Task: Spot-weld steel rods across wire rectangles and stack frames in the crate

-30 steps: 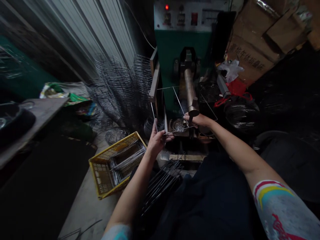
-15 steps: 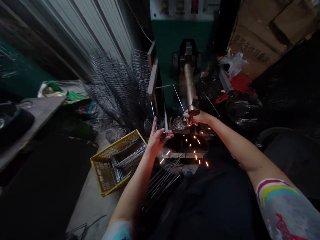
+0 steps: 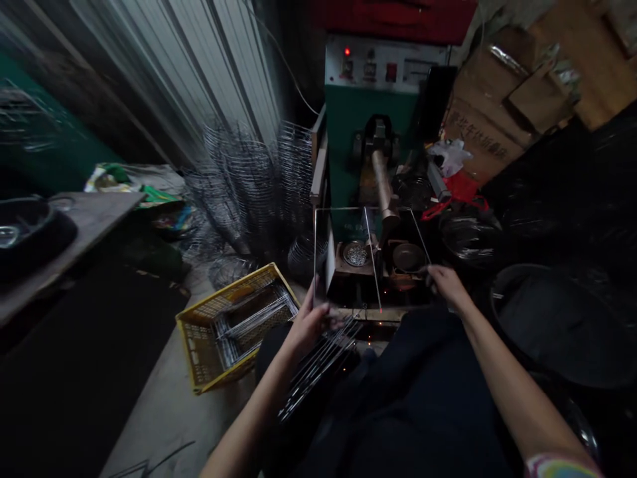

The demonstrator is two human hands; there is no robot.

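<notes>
- Wire frame (image 3: pixel 373 259): lay in front of the green machine (image 3: pixel 343 119), held between both hands; its middle wire ended in a red-glowing tip.
- Left hand (image 3: pixel 309 322): near and left of the machine's base, fingers loosely closed around the frame's left side; blur hid the exact contact.
- Right hand (image 3: pixel 446 285): near and right of the base, pinching the frame's right side.
- Step, as judged from the glow and the sparks (image 3: pixel 381 324) below: handling a freshly heated joint at the machine. The next move called for a level two-handed hold, fingers clear of the tip.
- Obstacles: the machine's metal arm (image 3: pixel 384 182) jutted over the frame's far side; a grey bar (image 3: pixel 320 172) stood beside the far left corner, contact unclear.
- Surroundings: left of the machine, wire stacks (image 3: pixel 243 172) and, nearer, a yellow crate (image 3: pixel 196 348) of rods; right of it, a red bag (image 3: pixel 460 186) and cardboard (image 3: pixel 478 136).
</notes>
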